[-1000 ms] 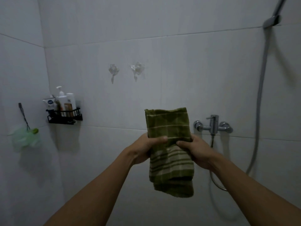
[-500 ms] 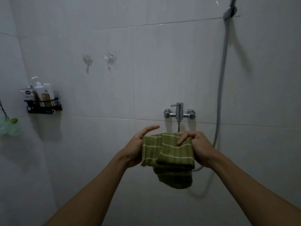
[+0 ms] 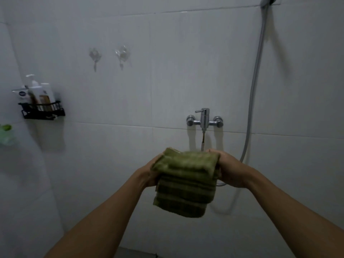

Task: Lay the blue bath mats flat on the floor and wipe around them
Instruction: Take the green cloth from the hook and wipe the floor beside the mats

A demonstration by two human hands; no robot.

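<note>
**Two hands held a folded green towel in the shower**

Two bare arms reached out from the bottom of the view. The left hand [image 3: 150, 173] gripped the left side of a green striped towel [image 3: 185, 183]. The right hand [image 3: 229, 169] gripped the right side, with its fingers curled over the top edge. The towel was folded into a thick bundle. Its lower part hung down between the two hands. It looked a bit blurry.

No blue bath mats could be seen in the view. Only a small dark strip of floor [image 3: 135, 253] showed at the very bottom.

Behind the towel was a white tiled wall [image 3: 167, 81]. A shiny shower tap [image 3: 204, 121] was fixed to the wall, just above the hands. A grey shower hose [image 3: 257, 71] ran down the wall on the right and looped behind the right hand.

Farther left, two clear hooks [image 3: 122, 56] were stuck high on the wall. A black wire rack [image 3: 43, 111] hung near the corner with white bottles [image 3: 40, 94] standing in it. A green bath sponge [image 3: 6, 134] showed at the left edge.
</note>
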